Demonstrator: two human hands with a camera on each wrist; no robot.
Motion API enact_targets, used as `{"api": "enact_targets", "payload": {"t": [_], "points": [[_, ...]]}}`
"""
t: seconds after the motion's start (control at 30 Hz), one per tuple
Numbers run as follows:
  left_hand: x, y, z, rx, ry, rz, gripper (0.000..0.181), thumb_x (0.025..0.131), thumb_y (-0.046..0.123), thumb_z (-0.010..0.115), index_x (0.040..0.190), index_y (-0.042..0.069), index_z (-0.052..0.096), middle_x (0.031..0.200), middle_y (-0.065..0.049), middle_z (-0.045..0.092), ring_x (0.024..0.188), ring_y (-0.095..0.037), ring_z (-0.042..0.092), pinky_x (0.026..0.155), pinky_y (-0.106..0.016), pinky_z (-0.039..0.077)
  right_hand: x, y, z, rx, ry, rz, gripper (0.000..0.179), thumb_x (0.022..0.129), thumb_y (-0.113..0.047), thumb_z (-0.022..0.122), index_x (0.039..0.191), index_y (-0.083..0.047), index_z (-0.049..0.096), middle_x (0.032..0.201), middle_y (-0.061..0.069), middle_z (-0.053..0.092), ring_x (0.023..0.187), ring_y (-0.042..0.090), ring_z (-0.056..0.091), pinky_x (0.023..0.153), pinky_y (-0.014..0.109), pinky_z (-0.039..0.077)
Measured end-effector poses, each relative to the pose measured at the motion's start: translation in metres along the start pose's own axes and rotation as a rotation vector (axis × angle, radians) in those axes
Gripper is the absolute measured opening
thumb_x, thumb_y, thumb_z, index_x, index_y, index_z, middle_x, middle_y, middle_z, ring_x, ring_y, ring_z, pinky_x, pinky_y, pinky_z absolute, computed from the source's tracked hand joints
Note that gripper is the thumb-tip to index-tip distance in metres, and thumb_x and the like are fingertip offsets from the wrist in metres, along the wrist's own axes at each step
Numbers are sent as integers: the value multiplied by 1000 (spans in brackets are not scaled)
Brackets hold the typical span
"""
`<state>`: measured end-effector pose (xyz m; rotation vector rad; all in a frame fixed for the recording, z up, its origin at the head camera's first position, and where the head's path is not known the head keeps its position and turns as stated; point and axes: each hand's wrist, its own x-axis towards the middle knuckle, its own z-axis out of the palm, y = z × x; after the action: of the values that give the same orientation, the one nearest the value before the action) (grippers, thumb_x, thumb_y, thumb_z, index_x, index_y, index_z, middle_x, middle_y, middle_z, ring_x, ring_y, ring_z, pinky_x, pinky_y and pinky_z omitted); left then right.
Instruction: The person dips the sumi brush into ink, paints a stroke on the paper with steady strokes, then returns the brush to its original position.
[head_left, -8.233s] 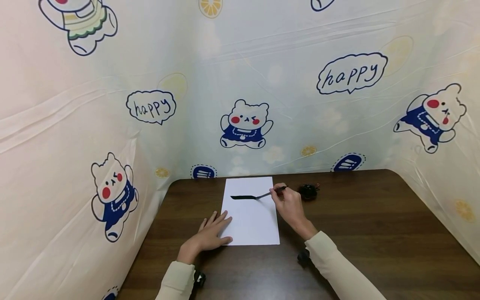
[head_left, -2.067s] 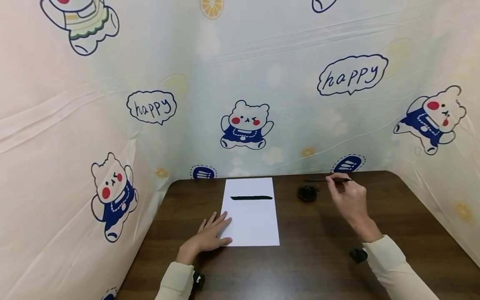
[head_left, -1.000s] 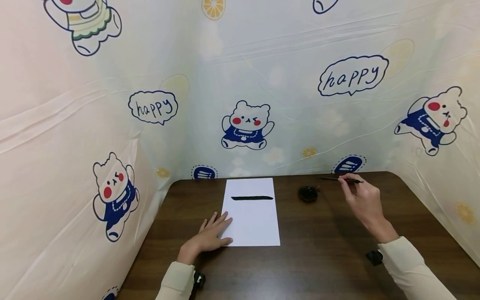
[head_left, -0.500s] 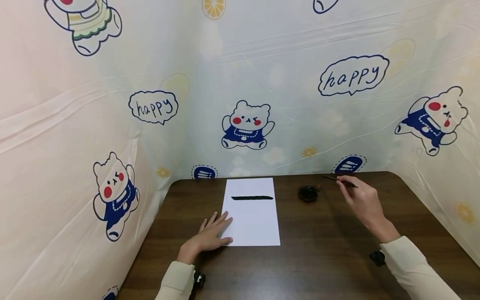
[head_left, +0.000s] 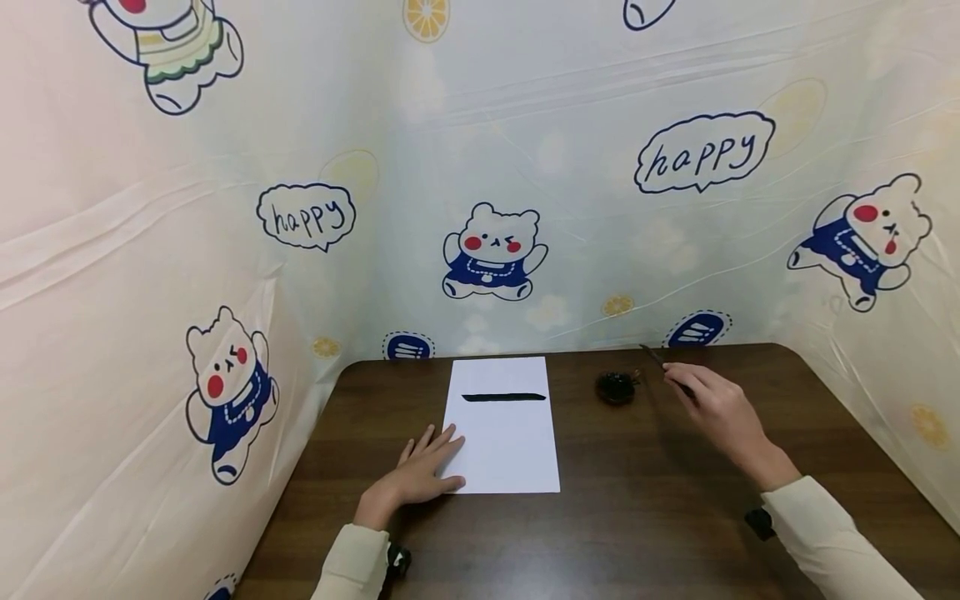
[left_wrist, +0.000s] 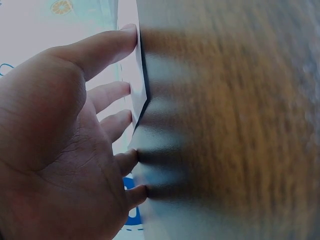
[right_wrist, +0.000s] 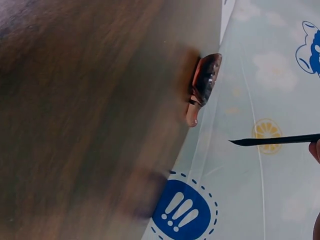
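A sheet of white paper (head_left: 504, 454) lies on the dark wooden table, with one thick black horizontal stroke (head_left: 504, 397) across its upper part. My left hand (head_left: 415, 475) rests with spread fingers on the paper's left edge; in the left wrist view its fingertips (left_wrist: 129, 35) touch down along that edge. To the right, my right hand (head_left: 720, 412) pinches a thin dark brush (head_left: 654, 357), its tip pointing up and to the left. The right wrist view shows the brush (right_wrist: 280, 141) held clear of the table. Between paper and hand sits a small dark, glossy round pot (head_left: 617, 387).
The wooden table (head_left: 630, 533) ends at a patterned cloth (head_left: 495, 150) hung behind and on both sides. In the right wrist view, the pot (right_wrist: 206, 80) has a small light brown nub at one side. A black wrist camera (head_left: 760, 523) sits under the right sleeve.
The black stroke grew to the right, then the right hand carried the brush off the paper past the pot. Lately the brush's tip has swung upward. The left hand stays put.
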<state>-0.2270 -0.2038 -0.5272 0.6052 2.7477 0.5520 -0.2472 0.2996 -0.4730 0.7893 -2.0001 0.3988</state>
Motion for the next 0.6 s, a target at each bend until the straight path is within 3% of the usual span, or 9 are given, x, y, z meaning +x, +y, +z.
{"api": "enact_targets", "payload": {"t": [0.23,0.33,0.4,0.47,0.6], "points": [[0,0,0,-1,4,1,72,94,49,59,155,22,32,166,-4,15,152,-41,2,114,-72,4,-5,0,1,19,-39,-74,42,106,-32,41,110,-3,72,116,12,71,99,27,70,110,10,31],[0,-1,0,-5,6,6,72,94,50,60,155,22,32,166,-5,15,152,-42,2,113,-72,4,-7,-1,0,8,-60,-99,44,107,-30,37,113,-3,71,118,13,70,101,27,69,105,14,41],[0,-1,1,-2,2,6,73,94,51,59,155,22,32,166,-5,15,152,-41,2,114,-72,4,-9,-2,-1,0,-89,-121,39,106,-23,38,116,-2,70,120,14,69,103,28,68,95,23,50],[0,-2,2,1,-1,7,73,94,51,58,155,23,31,166,-4,14,152,-41,2,114,-72,3,-11,-2,-3,-7,-121,-140,26,95,-7,57,117,-1,69,122,15,68,104,28,68,83,33,54],[0,-2,2,-4,0,3,73,94,51,58,155,23,31,166,-4,14,152,-41,2,114,-72,3,-12,-3,-3,-11,-177,-166,68,55,21,76,119,0,67,126,17,65,107,29,66,74,39,55]]}}
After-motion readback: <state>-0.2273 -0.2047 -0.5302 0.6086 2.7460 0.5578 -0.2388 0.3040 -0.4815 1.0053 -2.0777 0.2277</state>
